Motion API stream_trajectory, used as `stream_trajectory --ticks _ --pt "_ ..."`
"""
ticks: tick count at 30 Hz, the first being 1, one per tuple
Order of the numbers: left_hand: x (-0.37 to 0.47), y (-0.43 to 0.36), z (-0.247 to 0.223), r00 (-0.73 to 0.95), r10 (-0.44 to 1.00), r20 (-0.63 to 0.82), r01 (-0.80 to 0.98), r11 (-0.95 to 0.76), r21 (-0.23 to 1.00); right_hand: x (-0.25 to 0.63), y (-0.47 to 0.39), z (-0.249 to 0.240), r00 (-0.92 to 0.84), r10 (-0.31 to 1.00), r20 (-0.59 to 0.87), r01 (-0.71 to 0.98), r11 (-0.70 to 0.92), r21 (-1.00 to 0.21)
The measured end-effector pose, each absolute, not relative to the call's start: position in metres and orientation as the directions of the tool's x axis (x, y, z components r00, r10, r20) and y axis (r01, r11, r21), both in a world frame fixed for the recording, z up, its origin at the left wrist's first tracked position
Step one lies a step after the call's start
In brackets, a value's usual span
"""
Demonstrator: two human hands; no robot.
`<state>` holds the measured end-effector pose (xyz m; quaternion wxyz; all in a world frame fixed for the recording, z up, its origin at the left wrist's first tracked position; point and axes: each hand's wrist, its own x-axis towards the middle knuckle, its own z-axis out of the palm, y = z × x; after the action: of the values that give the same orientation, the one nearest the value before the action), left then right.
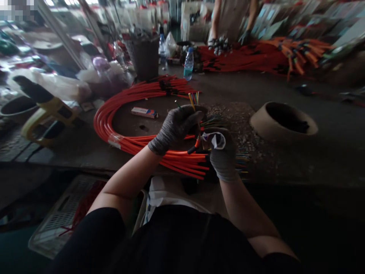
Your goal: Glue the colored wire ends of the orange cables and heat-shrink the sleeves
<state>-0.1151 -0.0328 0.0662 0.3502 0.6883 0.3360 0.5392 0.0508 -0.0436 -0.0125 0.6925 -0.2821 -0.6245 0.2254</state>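
My left hand (181,123), in a grey knit glove, is closed around the thin coloured wires (192,99) at the end of an orange cable (197,143). The cable end bends upward, with a black band near it. Close by on the right, my gloved right hand (224,158) is closed around a small white, paper-like piece (218,140) with a dark middle; its exact kind is unclear. Beneath both hands lies a curved bundle of orange cables (99,118), bound with clear tape. Bare wire ends (213,121) fan out between and behind the hands.
A cardboard ring-shaped container (282,123) stands right. To the left are a yellow-and-black tool (51,110) and a small box (144,112). Farther back are a bucket (144,57), a water bottle (188,64), more orange cables (242,57) and another person. Scraps litter the table (285,163).
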Motion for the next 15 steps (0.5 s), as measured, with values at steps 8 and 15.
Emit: stream_trajectory --ticks 8,15 --pt "-0.118 -0.031 0.063 0.134 0.868 0.479 0.068 -0.490 0.869 0.053 -0.045 -0.015 -0.094 0.480 0.872 0.349 0.837 -0.422" --pt "-0.122 -0.072 0.055 0.013 0.833 0.553 0.090 -0.551 0.829 0.033 -0.053 -0.025 0.132 0.805 0.578 -0.253 0.592 -0.766"
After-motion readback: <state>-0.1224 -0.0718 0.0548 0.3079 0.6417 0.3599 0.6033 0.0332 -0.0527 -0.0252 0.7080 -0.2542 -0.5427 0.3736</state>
